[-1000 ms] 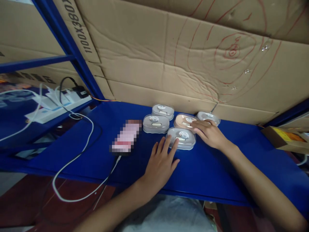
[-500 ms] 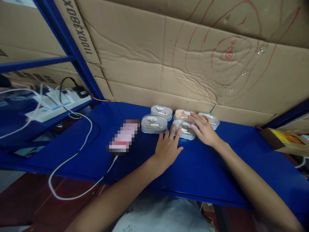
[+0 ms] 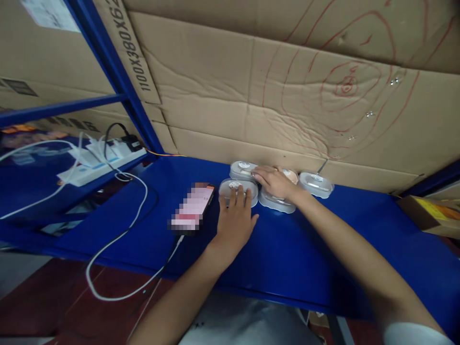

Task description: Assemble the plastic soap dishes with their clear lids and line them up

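My left hand point(image 3: 235, 218) lies with its fingers stretched over the front left grey oval case point(image 3: 224, 187), which has a clear cover and a round label. My right hand point(image 3: 275, 182) reaches left across the group, its fingertips at the right end of the back left grey case point(image 3: 237, 167). Under and beside that hand are a peach-coloured case point(image 3: 292, 175) and the front right grey case point(image 3: 278, 206), both partly hidden. Another grey case point(image 3: 316, 184) sits apart at the right. Neither hand grips a case.
A phone point(image 3: 192, 206) with a charging cable lies left of the cases on the blue table point(image 3: 287, 258). Further left is a white power strip point(image 3: 100, 167) with plugs and loose cables. A cardboard panel point(image 3: 215, 86) stands behind, and an open carton point(image 3: 427, 215) is at the right.
Both hands have moved left: my left hand from beside the front right case onto the front left one, my right hand from the peach case to the back left case. The view has shifted slightly.
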Tool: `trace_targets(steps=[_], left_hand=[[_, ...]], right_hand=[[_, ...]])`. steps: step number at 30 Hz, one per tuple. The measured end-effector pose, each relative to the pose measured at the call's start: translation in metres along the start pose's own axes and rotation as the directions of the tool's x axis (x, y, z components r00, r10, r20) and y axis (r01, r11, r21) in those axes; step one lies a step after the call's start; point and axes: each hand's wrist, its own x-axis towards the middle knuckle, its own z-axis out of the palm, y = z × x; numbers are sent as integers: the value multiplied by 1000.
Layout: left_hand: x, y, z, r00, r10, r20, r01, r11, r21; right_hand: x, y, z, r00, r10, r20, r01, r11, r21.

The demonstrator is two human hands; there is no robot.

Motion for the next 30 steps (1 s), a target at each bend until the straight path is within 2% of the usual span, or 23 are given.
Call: trace_targets(steps=[6, 8, 10, 13, 18, 20, 22, 25, 30], left_hand=[[-1, 1, -4, 998, 61, 22, -60, 998, -33], [-1, -1, -4, 997, 78, 25, -77, 996, -36], [-1, -3, -2, 995, 95, 27, -93, 994, -48], [4, -5, 2, 996, 92, 12, -91, 993, -74], [25, -1, 10, 998, 30, -49, -35, 994, -99], [36, 2, 12, 998, 30, -54, -35, 993, -111], [49, 2, 14, 997, 47, -54, -53, 991, -123], [65, -3, 19, 997, 69, -42, -74, 988, -136], [77, -13, 23, 997, 68, 31, -62, 984, -165]], right_hand=[[83, -21, 23, 997, -9, 75, 6, 999, 47], [99, -31, 24, 997, -26, 78, 21, 998, 64], [101, -38, 20, 998, -42, 54, 38, 997, 72], [72, -42, 6, 999, -29, -29, 30, 999, 44], [-32, -31, -19, 980, 72, -184, -80, 996, -37], [-68, -22, -23, 974, 95, -204, -108, 993, -55], [-93, -11, -20, 970, 115, -213, -132, 989, -70], [-110, 2, -9, 971, 119, -210, -138, 987, -82], [-110, 5, 11, 984, 63, -164, -78, 994, -83]])
